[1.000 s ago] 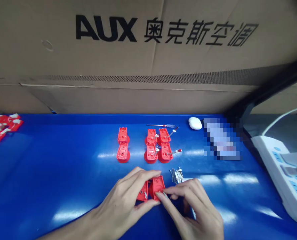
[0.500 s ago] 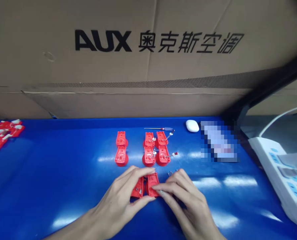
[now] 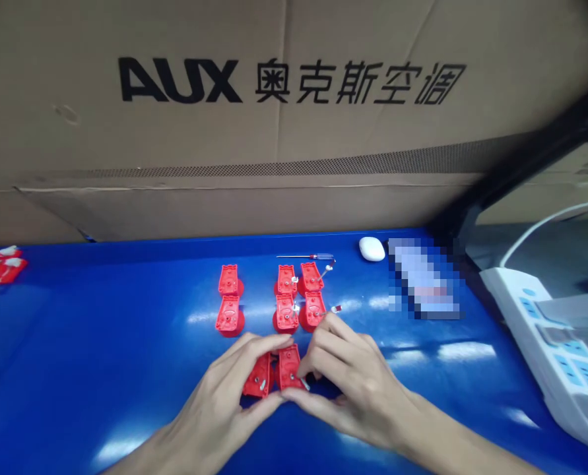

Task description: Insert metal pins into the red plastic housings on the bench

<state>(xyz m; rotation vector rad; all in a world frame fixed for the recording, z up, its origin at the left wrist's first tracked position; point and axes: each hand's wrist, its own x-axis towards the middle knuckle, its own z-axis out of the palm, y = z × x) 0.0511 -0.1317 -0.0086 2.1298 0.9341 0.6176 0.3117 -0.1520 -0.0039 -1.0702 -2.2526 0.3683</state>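
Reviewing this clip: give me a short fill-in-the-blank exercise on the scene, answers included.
1. The housings framed by the left hand and right hand are coloured ____.
2. In this view, the screwdriver lies to the ____ of the white rounded object.
3. The Latin letters on the cardboard read ____.

Missing words: red; left; AUX.

Cardboard panel (image 3: 284, 132), printed "AUX" in black, stands behind blue table (image 3: 115, 349). White rounded case (image 3: 371, 249) lies toward the rear, just beside a pixelated object (image 3: 425, 277). White power strip (image 3: 565, 366), with white cable (image 3: 531, 227), at far right.
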